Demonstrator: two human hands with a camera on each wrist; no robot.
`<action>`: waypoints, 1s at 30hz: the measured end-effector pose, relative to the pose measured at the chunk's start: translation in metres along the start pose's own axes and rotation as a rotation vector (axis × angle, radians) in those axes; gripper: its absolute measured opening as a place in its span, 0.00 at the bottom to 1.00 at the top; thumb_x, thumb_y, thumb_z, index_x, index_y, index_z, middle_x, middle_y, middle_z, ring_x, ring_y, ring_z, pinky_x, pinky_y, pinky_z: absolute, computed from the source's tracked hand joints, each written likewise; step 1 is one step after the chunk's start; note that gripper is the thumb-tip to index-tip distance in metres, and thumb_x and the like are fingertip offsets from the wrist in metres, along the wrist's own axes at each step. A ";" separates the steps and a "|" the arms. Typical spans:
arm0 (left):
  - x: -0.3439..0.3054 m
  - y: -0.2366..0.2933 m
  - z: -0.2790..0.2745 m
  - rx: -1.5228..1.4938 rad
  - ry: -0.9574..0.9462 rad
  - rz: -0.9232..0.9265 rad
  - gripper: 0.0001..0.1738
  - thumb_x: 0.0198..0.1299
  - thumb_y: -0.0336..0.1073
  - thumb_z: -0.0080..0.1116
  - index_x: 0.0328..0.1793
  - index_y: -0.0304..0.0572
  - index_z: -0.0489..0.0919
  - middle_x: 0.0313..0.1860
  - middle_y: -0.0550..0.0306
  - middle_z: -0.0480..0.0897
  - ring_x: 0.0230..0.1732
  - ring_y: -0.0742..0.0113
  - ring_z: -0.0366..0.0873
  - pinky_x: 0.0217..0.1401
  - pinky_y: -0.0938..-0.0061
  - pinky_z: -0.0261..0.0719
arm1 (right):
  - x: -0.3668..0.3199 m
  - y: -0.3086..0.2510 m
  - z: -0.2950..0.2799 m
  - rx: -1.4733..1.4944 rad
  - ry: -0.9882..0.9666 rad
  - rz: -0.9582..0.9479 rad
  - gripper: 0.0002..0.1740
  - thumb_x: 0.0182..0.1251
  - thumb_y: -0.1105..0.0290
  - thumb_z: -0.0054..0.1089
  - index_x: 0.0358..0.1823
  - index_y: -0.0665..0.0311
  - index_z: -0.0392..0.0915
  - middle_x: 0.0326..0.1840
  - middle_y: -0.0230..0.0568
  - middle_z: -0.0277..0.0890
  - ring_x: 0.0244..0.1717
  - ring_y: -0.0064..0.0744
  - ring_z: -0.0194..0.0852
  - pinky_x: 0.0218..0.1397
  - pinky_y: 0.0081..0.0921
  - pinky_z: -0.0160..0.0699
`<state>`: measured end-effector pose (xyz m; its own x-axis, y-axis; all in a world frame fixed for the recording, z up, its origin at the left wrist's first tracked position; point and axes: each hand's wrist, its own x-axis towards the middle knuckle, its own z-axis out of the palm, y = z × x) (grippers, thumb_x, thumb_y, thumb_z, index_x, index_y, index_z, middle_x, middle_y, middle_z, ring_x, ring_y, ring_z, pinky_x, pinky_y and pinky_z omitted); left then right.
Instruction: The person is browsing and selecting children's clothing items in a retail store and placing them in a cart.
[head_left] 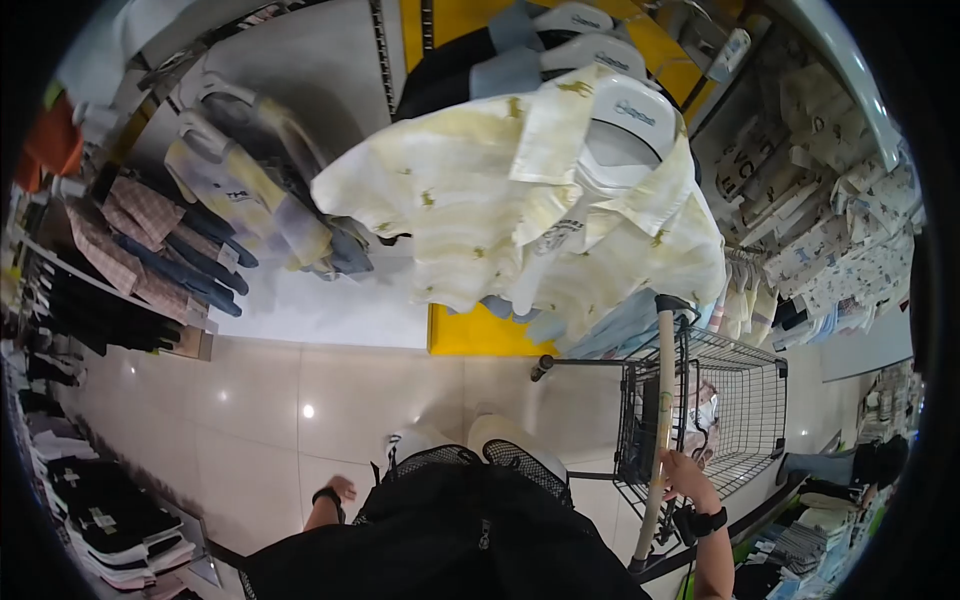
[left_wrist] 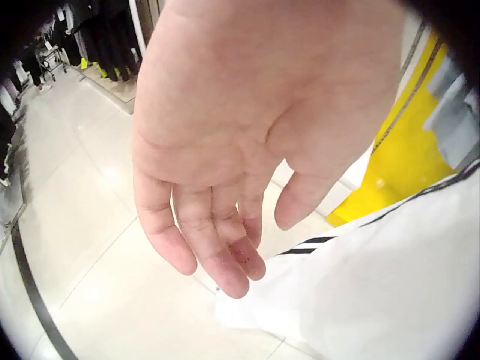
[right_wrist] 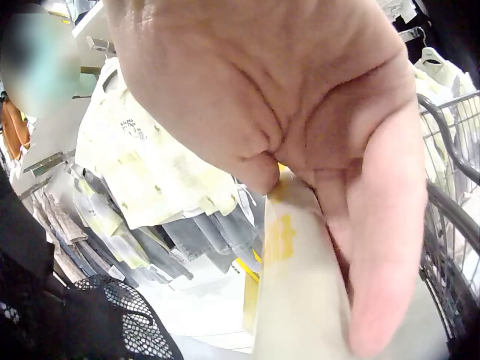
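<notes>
My right hand point(head_left: 688, 476) grips the pale handle point(head_left: 665, 375) of a wire shopping cart point(head_left: 757, 460) on my right. In the right wrist view, fingers curl around the handle bar point(right_wrist: 296, 300), which bears yellow print, and the thumb lies along its side. My left hand point(head_left: 341, 488) hangs beside my body, holding nothing. Its fingers point(left_wrist: 214, 232) droop loosely in the left wrist view, over the tiled floor. Ahead hangs a cream and yellow collared shirt point(head_left: 470, 200) over a white printed undershirt, on a white hanger point(head_left: 630, 110).
A patterned item point(head_left: 704, 410) lies in the cart. Plaid and tie-dye clothes point(head_left: 215, 180) hang at the left, printed clothes point(head_left: 850, 230) at the right. Folded dark garments point(head_left: 105, 505) are stacked at the lower left. A white platform point(head_left: 330, 310) edges the shiny tiled floor point(head_left: 250, 400).
</notes>
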<state>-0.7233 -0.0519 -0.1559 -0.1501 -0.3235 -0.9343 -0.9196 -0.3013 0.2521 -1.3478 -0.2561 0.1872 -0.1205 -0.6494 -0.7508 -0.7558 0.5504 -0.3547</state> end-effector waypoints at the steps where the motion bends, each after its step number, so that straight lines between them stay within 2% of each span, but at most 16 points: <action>1: -0.013 -0.005 0.016 -0.493 -0.049 -0.152 0.12 0.57 0.37 0.43 0.45 0.43 0.72 0.37 0.50 0.79 0.35 0.57 0.79 0.32 0.65 0.73 | -0.005 -0.003 0.002 0.057 0.002 -0.019 0.25 0.66 0.52 0.36 0.41 0.73 0.66 0.29 0.44 0.70 0.28 0.32 0.76 0.20 0.25 0.80; 2: -0.029 -0.007 0.030 -0.869 -0.038 -0.320 0.14 0.59 0.39 0.42 0.48 0.45 0.71 0.41 0.50 0.79 0.39 0.55 0.79 0.34 0.64 0.71 | 0.000 0.007 0.004 0.055 0.005 -0.025 0.25 0.66 0.52 0.36 0.41 0.73 0.66 0.29 0.44 0.70 0.28 0.32 0.76 0.20 0.25 0.80; 3: -0.011 -0.029 0.049 -0.812 0.047 -0.128 0.14 0.59 0.40 0.43 0.48 0.46 0.71 0.41 0.52 0.79 0.39 0.58 0.79 0.35 0.65 0.71 | 0.009 0.024 0.006 -0.104 0.036 -0.199 0.27 0.66 0.49 0.34 0.40 0.72 0.66 0.28 0.44 0.70 0.26 0.33 0.77 0.19 0.24 0.80; 5: -0.008 -0.050 0.062 -1.085 0.212 -0.083 0.14 0.58 0.41 0.43 0.48 0.47 0.71 0.40 0.54 0.80 0.38 0.61 0.79 0.37 0.65 0.70 | 0.016 0.029 0.014 0.211 -0.036 0.061 0.34 0.62 0.39 0.29 0.36 0.68 0.67 0.21 0.41 0.72 0.20 0.34 0.77 0.16 0.22 0.77; 6: -0.019 -0.040 0.049 -1.421 0.292 -0.231 0.14 0.58 0.42 0.44 0.48 0.48 0.71 0.39 0.55 0.80 0.37 0.63 0.79 0.38 0.65 0.70 | -0.011 0.000 0.026 0.365 0.019 0.095 0.36 0.58 0.34 0.29 0.32 0.65 0.67 0.18 0.39 0.72 0.16 0.34 0.75 0.14 0.23 0.73; 10: -0.034 -0.085 0.060 -1.550 0.429 -0.025 0.14 0.57 0.41 0.46 0.46 0.46 0.71 0.32 0.58 0.80 0.32 0.65 0.78 0.35 0.68 0.70 | 0.011 0.035 0.042 0.275 0.293 0.105 0.38 0.55 0.31 0.32 0.28 0.65 0.65 0.15 0.38 0.65 0.12 0.33 0.71 0.12 0.26 0.70; 12: -0.039 -0.113 0.072 -1.555 0.471 0.007 0.12 0.57 0.38 0.45 0.44 0.44 0.72 0.30 0.57 0.80 0.29 0.66 0.79 0.31 0.70 0.69 | 0.021 0.032 0.054 0.368 0.478 0.206 0.38 0.53 0.30 0.35 0.24 0.64 0.64 0.13 0.34 0.58 0.09 0.30 0.63 0.11 0.26 0.68; 14: -0.059 -0.127 0.077 -1.607 0.512 -0.162 0.12 0.57 0.37 0.44 0.44 0.42 0.72 0.29 0.55 0.80 0.27 0.66 0.79 0.25 0.73 0.69 | 0.011 0.014 0.069 0.450 0.560 0.227 0.36 0.51 0.29 0.38 0.23 0.61 0.65 0.11 0.29 0.54 0.08 0.26 0.57 0.09 0.24 0.60; 16: -0.062 -0.154 0.102 -1.720 0.573 -0.182 0.12 0.56 0.35 0.43 0.44 0.40 0.72 0.28 0.54 0.80 0.25 0.66 0.79 0.20 0.76 0.67 | -0.003 -0.007 0.091 0.557 0.714 0.145 0.36 0.48 0.28 0.41 0.16 0.58 0.61 0.08 0.30 0.54 0.06 0.27 0.52 0.07 0.27 0.55; 18: -0.071 -0.170 0.128 -1.736 0.667 -0.205 0.13 0.55 0.34 0.42 0.44 0.38 0.71 0.27 0.54 0.80 0.23 0.66 0.79 0.18 0.77 0.66 | 0.013 0.009 0.094 0.435 0.834 0.223 0.37 0.46 0.27 0.41 0.08 0.56 0.57 0.05 0.27 0.48 0.05 0.24 0.48 0.08 0.24 0.46; 20: -0.083 -0.180 0.153 -1.758 0.656 -0.285 0.13 0.55 0.34 0.42 0.44 0.39 0.72 0.27 0.54 0.80 0.23 0.66 0.79 0.18 0.76 0.66 | 0.027 0.030 0.096 0.418 0.842 0.123 0.37 0.45 0.25 0.41 0.08 0.55 0.58 0.05 0.27 0.50 0.05 0.23 0.48 0.08 0.23 0.43; 23: -0.097 -0.187 0.179 -1.786 0.615 -0.336 0.13 0.54 0.34 0.42 0.44 0.39 0.72 0.27 0.54 0.80 0.23 0.66 0.79 0.18 0.76 0.66 | 0.000 0.000 0.127 0.426 0.784 0.160 0.38 0.44 0.25 0.41 0.08 0.56 0.59 0.05 0.28 0.51 0.05 0.24 0.48 0.08 0.23 0.45; 25: -0.091 -0.191 0.197 -1.839 0.606 -0.350 0.13 0.54 0.35 0.42 0.44 0.39 0.72 0.28 0.54 0.80 0.23 0.66 0.79 0.19 0.76 0.66 | -0.008 -0.005 0.142 0.431 0.825 0.167 0.35 0.46 0.27 0.42 0.16 0.55 0.64 0.09 0.24 0.48 0.08 0.21 0.44 0.10 0.21 0.42; 28: -0.074 -0.188 0.206 -1.958 0.462 -0.383 0.13 0.54 0.37 0.43 0.44 0.42 0.73 0.32 0.53 0.80 0.29 0.63 0.79 0.24 0.72 0.67 | -0.022 -0.027 0.162 0.534 0.761 0.342 0.37 0.42 0.25 0.43 0.18 0.56 0.64 0.09 0.28 0.52 0.08 0.26 0.50 0.10 0.21 0.48; 29: -0.078 -0.185 0.198 -1.973 0.420 -0.350 0.11 0.54 0.38 0.46 0.41 0.44 0.74 0.29 0.58 0.77 0.25 0.67 0.74 0.23 0.73 0.66 | -0.025 -0.024 0.162 0.532 0.763 0.347 0.37 0.42 0.25 0.43 0.18 0.56 0.64 0.09 0.28 0.52 0.08 0.26 0.50 0.10 0.21 0.48; 30: -0.078 -0.184 0.191 -1.987 0.381 -0.316 0.09 0.54 0.40 0.48 0.38 0.47 0.75 0.25 0.63 0.74 0.21 0.71 0.69 0.22 0.75 0.65 | -0.028 -0.013 0.159 0.594 0.570 0.261 0.37 0.42 0.25 0.44 0.18 0.56 0.64 0.09 0.28 0.55 0.07 0.27 0.52 0.09 0.21 0.50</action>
<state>-0.6117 0.2003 -0.1780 0.2118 -0.1275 -0.9690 0.7231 -0.6465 0.2432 -1.2325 -0.1616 0.1242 -0.6685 -0.5403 -0.5110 -0.2159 0.7986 -0.5619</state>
